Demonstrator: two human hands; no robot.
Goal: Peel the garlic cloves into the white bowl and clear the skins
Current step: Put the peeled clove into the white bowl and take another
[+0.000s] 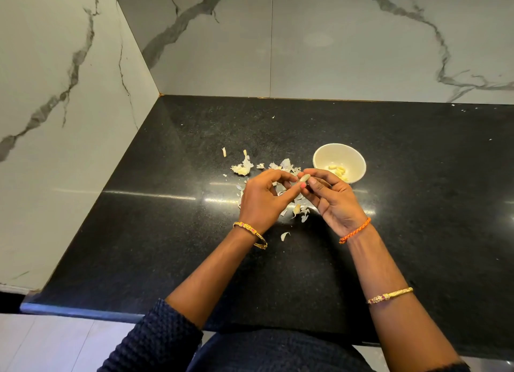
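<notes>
In the middle of the frame both hands meet over a black countertop. The left hand and the right hand hold together one garlic clove – it is pinched between the fingertips of both hands, just above the scattered skins. The fingers of each hand are curled toward the clove, and the thumbs press on it from below. I cannot tell if the skin of this clove is already partly off.

The white bowl stands on the countertop just to the upper right of the hands, near the right fingertips. Inside it lie some peeled cloves, pale yellow, at the bottom of the bowl.

The garlic skins lie loose on the countertop, to the left of the bowl and under the hands – thin, whitish pieces. A bigger lump of garlic remains sits to the upper left of the hands, apart from the bowl. One single piece of skin lies lower, between the two wrists.

On the left wrist there is a gold bangle. The right wrist carries an orange thread, and further down the right forearm is a second gold bangle. Marble walls fill the upper part of the frame.
</notes>
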